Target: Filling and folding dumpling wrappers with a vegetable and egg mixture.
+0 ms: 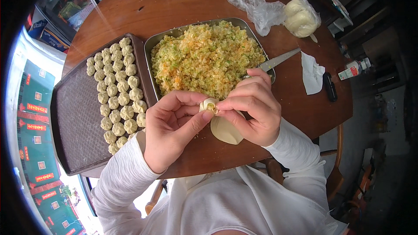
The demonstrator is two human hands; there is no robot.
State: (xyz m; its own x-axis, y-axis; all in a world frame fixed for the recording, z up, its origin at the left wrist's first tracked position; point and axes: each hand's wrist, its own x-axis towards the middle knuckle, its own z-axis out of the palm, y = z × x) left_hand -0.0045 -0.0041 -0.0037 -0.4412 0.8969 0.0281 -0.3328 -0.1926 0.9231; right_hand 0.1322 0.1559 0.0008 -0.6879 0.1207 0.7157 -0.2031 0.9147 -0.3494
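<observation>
A small, partly closed dumpling point(208, 104) sits between my two hands, with a little filling showing in its opening. My left hand point(172, 126) grips it between thumb and fingers. The thumb and forefinger of my right hand point(257, 111) pinch the edge of its dough. Below them on the table lie flat, pale dough wrappers point(227, 130), partly covered by my right hand. Just beyond my hands stands a metal pan heaped with chopped yellow, green and orange filling point(204, 56). A flat metal blade point(283, 59) rests against the pan's right rim.
On the left, a dark tray point(78, 117) holds rows of pleated dumplings point(123, 85) along its right side. Far right are a crumpled plastic bag point(254, 6), bagged dough point(301, 17), a white paper point(311, 74), a black object point(329, 87) and a bottle point(355, 68).
</observation>
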